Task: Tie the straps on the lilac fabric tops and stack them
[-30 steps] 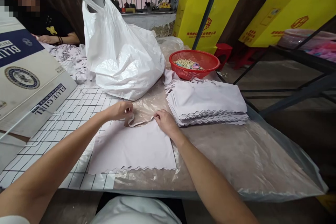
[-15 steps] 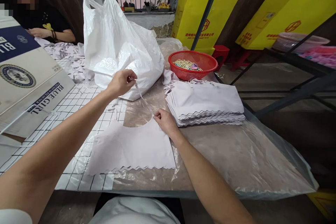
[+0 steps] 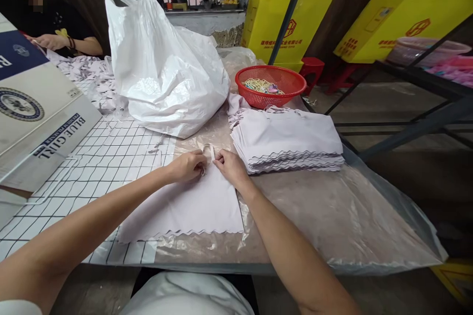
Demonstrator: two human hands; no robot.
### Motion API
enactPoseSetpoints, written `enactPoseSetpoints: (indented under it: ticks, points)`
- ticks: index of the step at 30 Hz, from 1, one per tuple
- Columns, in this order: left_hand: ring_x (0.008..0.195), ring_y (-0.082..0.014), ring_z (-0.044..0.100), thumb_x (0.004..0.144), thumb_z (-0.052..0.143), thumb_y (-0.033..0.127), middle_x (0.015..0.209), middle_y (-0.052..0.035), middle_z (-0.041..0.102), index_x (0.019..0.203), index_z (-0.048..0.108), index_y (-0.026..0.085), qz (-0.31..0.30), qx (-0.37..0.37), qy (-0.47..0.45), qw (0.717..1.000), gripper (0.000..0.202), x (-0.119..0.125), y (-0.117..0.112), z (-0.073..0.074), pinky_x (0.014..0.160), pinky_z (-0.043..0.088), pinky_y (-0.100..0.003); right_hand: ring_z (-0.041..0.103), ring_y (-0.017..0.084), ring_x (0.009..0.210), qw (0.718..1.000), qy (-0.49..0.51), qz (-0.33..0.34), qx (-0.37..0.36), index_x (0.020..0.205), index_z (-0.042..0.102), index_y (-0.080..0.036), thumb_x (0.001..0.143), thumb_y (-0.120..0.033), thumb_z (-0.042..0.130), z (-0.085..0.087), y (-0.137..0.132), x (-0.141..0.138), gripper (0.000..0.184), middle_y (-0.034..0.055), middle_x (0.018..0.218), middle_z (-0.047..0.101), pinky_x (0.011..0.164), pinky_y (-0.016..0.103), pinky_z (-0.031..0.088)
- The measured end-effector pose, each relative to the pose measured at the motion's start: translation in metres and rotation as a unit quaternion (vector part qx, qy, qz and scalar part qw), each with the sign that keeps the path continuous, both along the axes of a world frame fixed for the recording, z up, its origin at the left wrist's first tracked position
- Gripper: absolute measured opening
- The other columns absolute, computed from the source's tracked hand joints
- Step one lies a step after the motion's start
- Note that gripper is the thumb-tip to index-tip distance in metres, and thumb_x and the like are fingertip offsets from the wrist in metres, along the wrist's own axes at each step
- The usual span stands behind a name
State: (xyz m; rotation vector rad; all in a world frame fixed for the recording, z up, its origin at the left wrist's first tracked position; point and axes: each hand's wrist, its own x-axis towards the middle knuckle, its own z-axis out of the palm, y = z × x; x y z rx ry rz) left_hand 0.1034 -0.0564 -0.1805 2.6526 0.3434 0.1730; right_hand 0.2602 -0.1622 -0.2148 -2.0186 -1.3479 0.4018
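Note:
A pale lilac fabric piece (image 3: 192,209) with a wavy lower edge lies flat in front of me on the plastic-covered table. From its upper right corner a thin fabric strap (image 3: 212,151) rises and loops over. My left hand (image 3: 190,165) is closed around the strap, its fingertips partly hidden. Close beside it, my right hand (image 3: 229,165) pinches the base of the strap at the corner of the piece. To the right lies a stack of similar fabric pieces (image 3: 288,138), with wavy edges facing me.
Behind the work stands a white plastic bag (image 3: 166,69). A red basket (image 3: 271,96) holding small bands sits behind the stack. At left are a cardboard box (image 3: 44,108) and a white wire rack (image 3: 55,182). Another person's hand (image 3: 51,42) works at a heap of fabric (image 3: 86,71).
My left hand has come down and right, from holding the strap stretched up to beside my right hand. The strap is now looped. My right hand keeps its pinch.

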Motion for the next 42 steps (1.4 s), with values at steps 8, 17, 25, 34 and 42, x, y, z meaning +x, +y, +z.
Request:
enactPoseSetpoints:
  ticks: [8,17,25,34,42]
  points:
    - [0.059,-0.0156,0.055,0.080,0.061,0.044,0.068,-0.0031,0.066,0.076,0.066,0.018,0.181,-0.205,-0.016,0.962,0.026,-0.034,-0.003,0.012,0.055,0.040,-0.026,0.055,0.013,0.063,1.000,0.012,0.005,0.005,0.070,0.058,-0.020,0.080,-0.014,0.067,0.000,0.001,0.003,0.015,-0.0020,0.069,0.063,0.063,0.023,0.038]
    - [0.041,-0.0103,0.035,0.062,0.079,0.042,0.036,0.0035,0.039,0.039,0.046,0.020,0.314,-0.216,-0.017,0.925,0.045,0.013,-0.004,-0.017,0.047,0.021,-0.026,0.054,0.013,0.061,0.999,0.017,0.022,0.027,0.070,0.058,-0.020,0.078,-0.013,0.065,-0.003,0.001,0.005,0.012,-0.0029,0.065,0.060,0.063,0.023,0.040]
    - [0.050,-0.0100,0.047,0.062,0.075,0.055,0.054,-0.0010,0.057,0.056,0.057,0.017,0.250,-0.397,-0.114,0.876,0.042,0.015,-0.003,-0.007,0.048,0.031,-0.024,0.056,0.013,0.067,0.982,0.137,0.049,0.123,0.081,0.060,-0.018,0.086,-0.030,0.054,0.013,-0.005,0.004,0.014,0.0002,0.075,0.062,0.065,0.024,0.043]
    - [0.054,-0.0084,0.047,0.053,0.082,0.057,0.057,0.0003,0.055,0.059,0.058,0.016,0.238,-0.485,-0.196,0.818,0.048,0.025,-0.009,0.006,0.050,0.031,-0.023,0.037,0.009,0.058,0.943,0.287,0.152,0.070,0.069,0.057,-0.017,0.077,-0.049,0.064,0.017,-0.007,0.002,0.033,-0.0060,0.061,0.044,0.055,0.023,0.028]
    - [0.054,-0.0070,0.045,0.053,0.084,0.054,0.059,0.0011,0.054,0.058,0.056,0.016,0.265,-0.503,-0.216,0.794,0.048,0.026,-0.004,0.006,0.048,0.029,-0.022,0.027,0.008,0.052,0.917,0.344,0.201,-0.008,0.070,0.060,-0.017,0.075,-0.063,0.063,0.024,-0.014,0.005,0.046,-0.0074,0.056,0.033,0.049,0.023,0.021]
